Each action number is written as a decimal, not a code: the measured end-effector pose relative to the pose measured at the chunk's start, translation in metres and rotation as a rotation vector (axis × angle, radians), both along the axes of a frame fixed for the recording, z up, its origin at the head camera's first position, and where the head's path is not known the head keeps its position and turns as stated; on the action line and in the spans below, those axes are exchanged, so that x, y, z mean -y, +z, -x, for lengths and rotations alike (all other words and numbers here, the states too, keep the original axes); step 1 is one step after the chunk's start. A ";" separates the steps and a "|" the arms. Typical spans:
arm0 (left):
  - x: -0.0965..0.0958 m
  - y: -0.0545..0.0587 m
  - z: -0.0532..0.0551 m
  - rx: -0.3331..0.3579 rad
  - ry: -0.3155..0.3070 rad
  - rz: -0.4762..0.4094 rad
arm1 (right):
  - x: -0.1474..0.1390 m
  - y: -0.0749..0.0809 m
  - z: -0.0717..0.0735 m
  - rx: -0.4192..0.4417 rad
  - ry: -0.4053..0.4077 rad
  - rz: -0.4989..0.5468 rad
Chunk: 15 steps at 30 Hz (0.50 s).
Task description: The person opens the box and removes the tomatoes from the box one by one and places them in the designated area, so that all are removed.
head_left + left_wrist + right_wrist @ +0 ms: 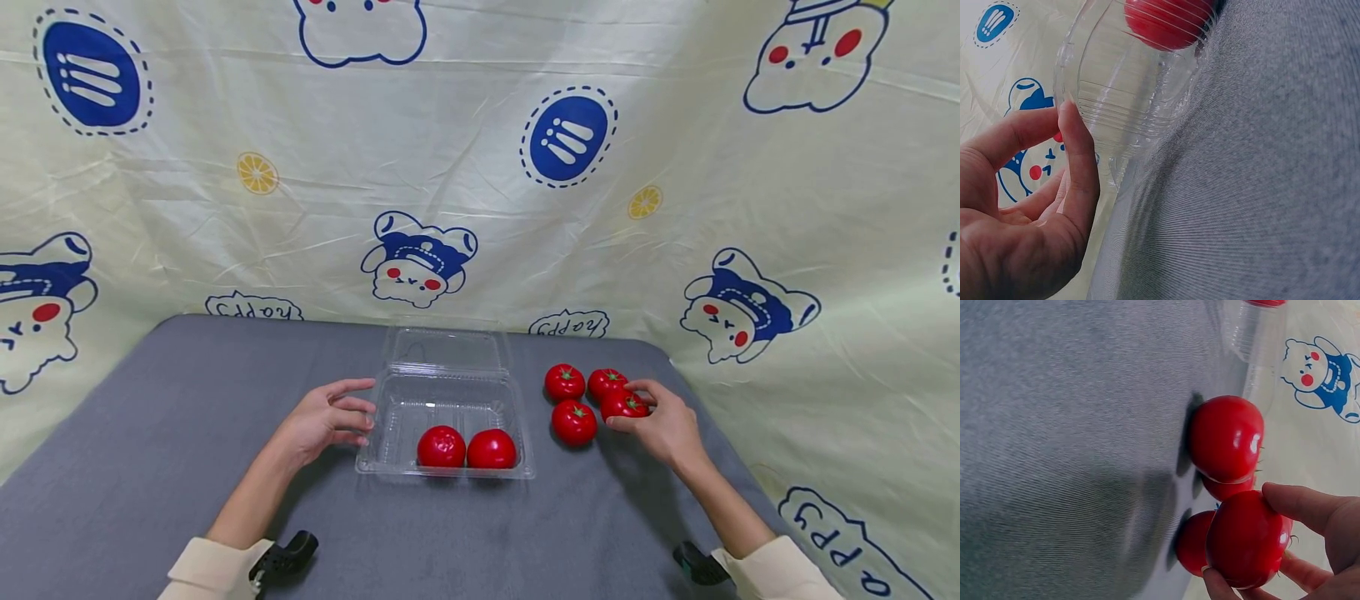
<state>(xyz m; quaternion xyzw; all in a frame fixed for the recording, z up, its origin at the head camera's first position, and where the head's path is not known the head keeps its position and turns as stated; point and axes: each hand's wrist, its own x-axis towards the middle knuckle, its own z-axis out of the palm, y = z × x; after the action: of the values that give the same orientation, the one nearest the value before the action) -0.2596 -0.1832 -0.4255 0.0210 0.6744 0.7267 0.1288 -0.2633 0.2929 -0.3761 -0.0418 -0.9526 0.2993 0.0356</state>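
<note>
My right hand [667,425] holds a red tomato [621,403], with thumb and fingers on opposite sides of it. In the right wrist view this tomato [1244,540] appears raised above the grey cloth. Three more tomatoes lie close by: one at front [573,423], one behind it [565,382], and one partly hidden [606,382] behind the held one. A clear plastic clamshell box [397,417] stands in the middle, its lid folded back. Two tomatoes [441,447] sit along its front wall. My left hand [326,421] has spread, extended fingers at the box's left rim.
Grey cloth [450,542] covers the table. Behind it hangs a pale curtain [480,167] printed with cartoon bears and blue ovals. The box's raised lid [448,348] is at the back, near the table's far edge.
</note>
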 end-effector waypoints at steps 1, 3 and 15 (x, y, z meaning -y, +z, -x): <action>0.000 0.000 0.000 0.001 0.000 0.002 | -0.001 -0.002 0.000 -0.001 0.000 -0.005; 0.000 0.000 0.000 0.001 0.001 0.004 | -0.002 -0.006 0.001 -0.007 -0.001 -0.020; 0.000 -0.001 0.000 0.000 0.002 -0.003 | -0.009 -0.023 0.005 -0.006 -0.009 -0.028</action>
<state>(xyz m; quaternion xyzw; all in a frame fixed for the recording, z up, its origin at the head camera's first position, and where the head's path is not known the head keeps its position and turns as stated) -0.2594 -0.1834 -0.4263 0.0205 0.6732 0.7280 0.1281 -0.2681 0.3019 -0.3990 -0.0445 -0.9563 0.2860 0.0406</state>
